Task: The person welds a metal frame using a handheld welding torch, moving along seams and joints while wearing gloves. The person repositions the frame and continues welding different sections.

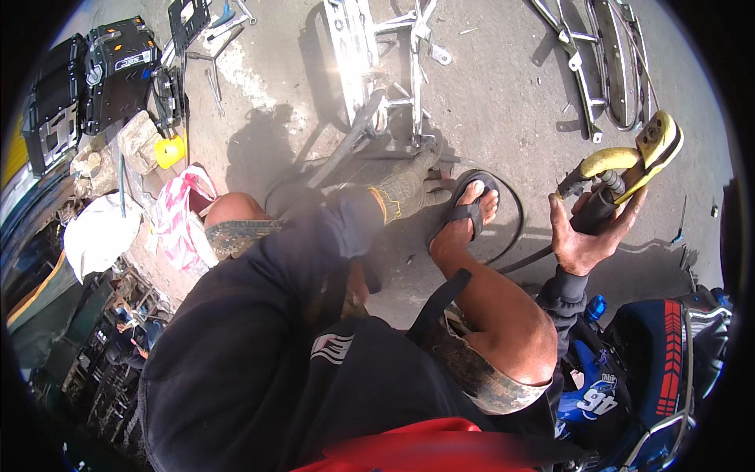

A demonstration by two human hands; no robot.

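Observation:
My right hand is raised at the right, palm up, with its fingers around the black grip of a yellow welding electrode holder. A black cable runs from the grip down to the ground. My left hand, in a grey knit glove with a yellow cuff, reaches low in front of me beside my sandalled foot. Its fingers look spread, near the lower end of a shiny metal frame. A blurred grey bar slants across just left of the glove.
Another metal frame lies at the far right. Black cases, wrenches and a yellow object are at the left. A white helmet-like shell sits near a pink-and-white cloth. A blue-and-black motorcycle stands close at my right.

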